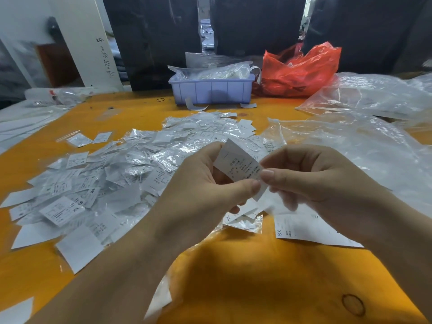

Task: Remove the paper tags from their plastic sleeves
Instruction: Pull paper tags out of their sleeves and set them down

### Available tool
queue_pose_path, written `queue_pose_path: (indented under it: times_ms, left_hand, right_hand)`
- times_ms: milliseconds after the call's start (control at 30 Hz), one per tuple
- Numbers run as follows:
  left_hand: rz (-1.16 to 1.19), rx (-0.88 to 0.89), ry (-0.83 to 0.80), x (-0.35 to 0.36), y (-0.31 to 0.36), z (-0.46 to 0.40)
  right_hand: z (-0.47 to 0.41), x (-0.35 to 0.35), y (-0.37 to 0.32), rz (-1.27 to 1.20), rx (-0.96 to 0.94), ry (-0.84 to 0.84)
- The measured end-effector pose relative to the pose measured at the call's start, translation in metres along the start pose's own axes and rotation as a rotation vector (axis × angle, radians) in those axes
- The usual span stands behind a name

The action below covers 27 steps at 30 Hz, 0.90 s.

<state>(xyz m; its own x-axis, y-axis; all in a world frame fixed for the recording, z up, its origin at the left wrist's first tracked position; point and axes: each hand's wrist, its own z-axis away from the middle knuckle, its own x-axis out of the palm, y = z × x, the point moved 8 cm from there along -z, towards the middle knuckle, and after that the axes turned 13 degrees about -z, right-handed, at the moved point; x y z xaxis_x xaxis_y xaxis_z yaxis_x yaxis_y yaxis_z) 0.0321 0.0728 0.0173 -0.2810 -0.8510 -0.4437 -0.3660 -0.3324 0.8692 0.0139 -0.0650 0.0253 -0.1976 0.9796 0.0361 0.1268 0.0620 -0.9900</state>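
Both hands hold one white printed paper tag point(240, 163) above the orange table point(245, 272). My left hand point(205, 183) grips its left side, thumb pressed at the lower edge. My right hand point(311, 176) pinches its lower right corner between thumb and forefinger. Whether a plastic sleeve still covers this tag cannot be made out. A broad heap of sleeved tags point(112, 181) with XS and XL size marks spreads over the table to the left and behind my hands. A few bare tags point(301, 228) lie under my right hand.
A lilac plastic bin point(211, 91) full of clear bags stands at the back centre, with a red plastic bag point(301, 71) to its right. Large clear plastic bags point(364, 146) cover the right side. White boards lean at the back left.
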Motion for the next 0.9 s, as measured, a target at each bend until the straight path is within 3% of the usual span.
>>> queue_pose_path:
  times_ms: [300, 633, 900]
  left_hand:
    - [0.146, -0.02, 0.173, -0.015, 0.001, 0.003]
    - [0.239, -0.032, 0.184, -0.009, -0.004, 0.004]
    - [0.415, -0.119, 0.085, 0.003, -0.009, 0.002]
  right_hand:
    - [0.002, 0.001, -0.001, -0.109, 0.01, 0.003]
    - [0.002, 0.0, 0.001, -0.105, -0.021, 0.059]
    - [0.002, -0.003, 0.0, -0.116, -0.056, 0.106]
